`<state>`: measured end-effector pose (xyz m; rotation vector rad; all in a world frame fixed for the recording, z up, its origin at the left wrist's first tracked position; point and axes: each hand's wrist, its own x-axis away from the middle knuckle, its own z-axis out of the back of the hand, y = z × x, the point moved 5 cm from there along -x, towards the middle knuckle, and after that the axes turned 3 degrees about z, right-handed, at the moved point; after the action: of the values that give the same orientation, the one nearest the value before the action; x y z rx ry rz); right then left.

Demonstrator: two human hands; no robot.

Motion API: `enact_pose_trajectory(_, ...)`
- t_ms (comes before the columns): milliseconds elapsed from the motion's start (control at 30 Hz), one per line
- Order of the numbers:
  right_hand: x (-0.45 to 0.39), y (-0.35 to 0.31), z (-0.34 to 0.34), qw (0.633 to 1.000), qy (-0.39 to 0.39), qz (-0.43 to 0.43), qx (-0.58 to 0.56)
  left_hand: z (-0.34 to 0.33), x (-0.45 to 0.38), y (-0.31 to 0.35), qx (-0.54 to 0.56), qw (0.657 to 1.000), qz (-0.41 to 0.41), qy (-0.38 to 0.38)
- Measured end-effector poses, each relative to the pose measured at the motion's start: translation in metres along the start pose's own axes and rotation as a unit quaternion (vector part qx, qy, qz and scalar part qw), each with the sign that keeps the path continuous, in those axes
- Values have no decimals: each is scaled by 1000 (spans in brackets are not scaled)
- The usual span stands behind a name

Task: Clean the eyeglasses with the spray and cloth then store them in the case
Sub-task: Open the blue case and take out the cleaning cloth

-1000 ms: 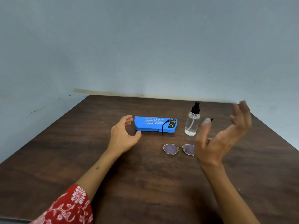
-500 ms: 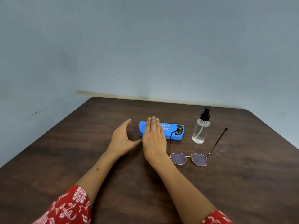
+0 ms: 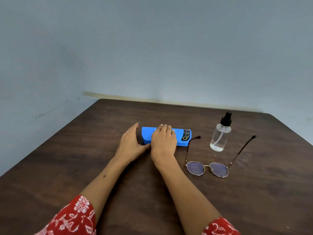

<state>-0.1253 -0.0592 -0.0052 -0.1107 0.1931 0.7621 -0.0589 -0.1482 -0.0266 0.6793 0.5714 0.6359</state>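
Note:
A closed blue glasses case point(image 3: 183, 137) lies mid-table. My right hand point(image 3: 163, 140) rests on top of its middle, fingers curled over the far edge. My left hand point(image 3: 129, 141) sits just left of the case, fingers apart, thumb touching the case's near left corner. Round wire-framed eyeglasses point(image 3: 207, 169) lie to the right with both temples unfolded and pointing away. A clear spray bottle point(image 3: 219, 134) with a black pump stands upright between the temples, behind the lenses. No cloth is visible.
The dark wooden table point(image 3: 84, 167) ends at a pale blue wall at the back, and its left and right edges slope toward me. Red floral sleeves cover both upper forearms at the bottom.
My right hand swung down from the raised position at the right and landed on the case, its fingers now curled over the far edge. My left hand stayed beside the case.

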Motion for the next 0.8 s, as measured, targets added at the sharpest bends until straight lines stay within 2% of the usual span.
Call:
enact_pose_trajectory(267,4,-18,3,997,29,58,35,9,-4,-6,16,999,0,-44)
enact_pose_trajectory(500,3,-15,11,995,36,87,38,9,-4,-5,17,999,-12,-47)
enact_pose_trajectory(800,6,-6,29,994,2,111,-6,8,-3,-4,48,997,14,-66)
